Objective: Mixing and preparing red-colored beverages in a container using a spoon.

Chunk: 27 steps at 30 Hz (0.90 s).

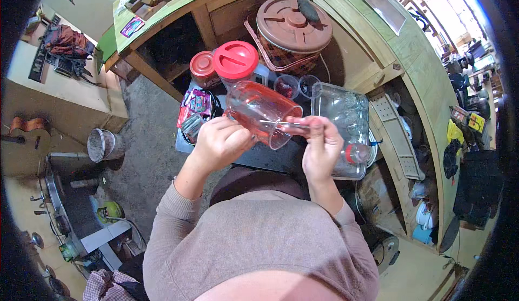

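A clear pitcher (259, 108) with red liquid inside lies tilted in front of me, its open rim towards the right. My left hand (227, 139) is closed at the pitcher's near left side, seemingly on its handle, which the fingers hide. My right hand (322, 139) grips a thin metal utensil, probably a spoon, that reaches to the pitcher's mouth. Behind the pitcher stand a container with a red lid (235, 60) and a jar with a reddish lid (202, 64). Two clear plastic cups, one with dark red contents (286, 86), are just beyond.
A clear tray (352, 173) with several upturned glasses and a red-banded jar (357, 153) lies right. Sachets (198, 102) sit left. A plaid cooler with a brown lid (294, 23) stands behind. Wooden counters (421, 66) curve around; a bucket (105, 145) is on the floor.
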Motion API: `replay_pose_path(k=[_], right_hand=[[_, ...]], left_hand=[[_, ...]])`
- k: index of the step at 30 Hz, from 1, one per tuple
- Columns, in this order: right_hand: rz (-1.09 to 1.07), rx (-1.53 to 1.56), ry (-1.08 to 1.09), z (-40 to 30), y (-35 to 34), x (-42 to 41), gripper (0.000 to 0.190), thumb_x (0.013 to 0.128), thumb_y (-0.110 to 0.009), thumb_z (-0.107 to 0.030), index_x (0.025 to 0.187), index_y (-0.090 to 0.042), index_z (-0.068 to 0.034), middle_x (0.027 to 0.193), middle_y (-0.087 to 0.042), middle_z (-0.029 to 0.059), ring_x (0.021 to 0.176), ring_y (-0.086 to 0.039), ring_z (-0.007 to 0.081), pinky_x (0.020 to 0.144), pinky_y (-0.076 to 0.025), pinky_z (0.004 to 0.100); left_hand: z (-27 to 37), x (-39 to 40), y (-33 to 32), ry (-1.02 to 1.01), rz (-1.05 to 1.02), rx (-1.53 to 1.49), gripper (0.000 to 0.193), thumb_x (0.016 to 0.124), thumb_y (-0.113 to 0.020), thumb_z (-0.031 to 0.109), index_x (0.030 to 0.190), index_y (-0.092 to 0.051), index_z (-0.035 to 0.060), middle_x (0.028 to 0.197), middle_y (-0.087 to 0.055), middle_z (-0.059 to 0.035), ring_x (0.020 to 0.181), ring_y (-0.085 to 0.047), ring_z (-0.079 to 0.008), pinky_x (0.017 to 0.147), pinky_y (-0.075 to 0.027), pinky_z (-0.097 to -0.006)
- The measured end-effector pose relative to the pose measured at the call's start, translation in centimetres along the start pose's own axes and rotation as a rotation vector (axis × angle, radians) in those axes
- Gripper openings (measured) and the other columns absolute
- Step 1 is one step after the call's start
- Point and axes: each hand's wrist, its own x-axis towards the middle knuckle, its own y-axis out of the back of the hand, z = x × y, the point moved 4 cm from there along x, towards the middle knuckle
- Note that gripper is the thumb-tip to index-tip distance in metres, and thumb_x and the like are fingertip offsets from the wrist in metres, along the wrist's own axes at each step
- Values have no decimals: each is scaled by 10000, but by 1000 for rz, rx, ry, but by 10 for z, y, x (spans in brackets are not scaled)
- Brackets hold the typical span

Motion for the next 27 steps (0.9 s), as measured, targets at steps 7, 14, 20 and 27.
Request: replay_pose_path(k=[7,14,20,27], right_hand=[[217,24,96,-27,40,4,296,1010,-435,-249,947,-542,19,892,-668,217,721,-689,268,651,-588,364],[34,24,-50,-4,-2,-6,287,1013,-423,-232,965,-536,28,913,-657,202,789,-688,276,705,-593,379],[248,-3,74,-20,37,2,284,1020,-399,-237,953,-526,9,869,-649,179,709,-675,259,630,-588,361],[-53,-97,9,-13,-9,-11,250,1013,-428,-203,976,-523,26,909,-664,203,756,-690,259,690,-570,348]], left_hand=[[-4,-8,4,7,6,28,244,675,-740,147,699,-504,87,633,-589,-55,570,-601,-222,526,-486,-339],[4,3,-3,-32,20,-1,237,675,-734,133,687,-502,84,619,-583,-51,563,-597,-219,530,-486,-333],[-4,-11,1,32,3,22,238,658,-738,126,693,-505,86,609,-567,-56,549,-582,-226,510,-460,-332],[-3,-6,-5,42,22,-28,245,644,-733,93,651,-488,96,560,-516,-44,519,-552,-232,493,-437,-338]])
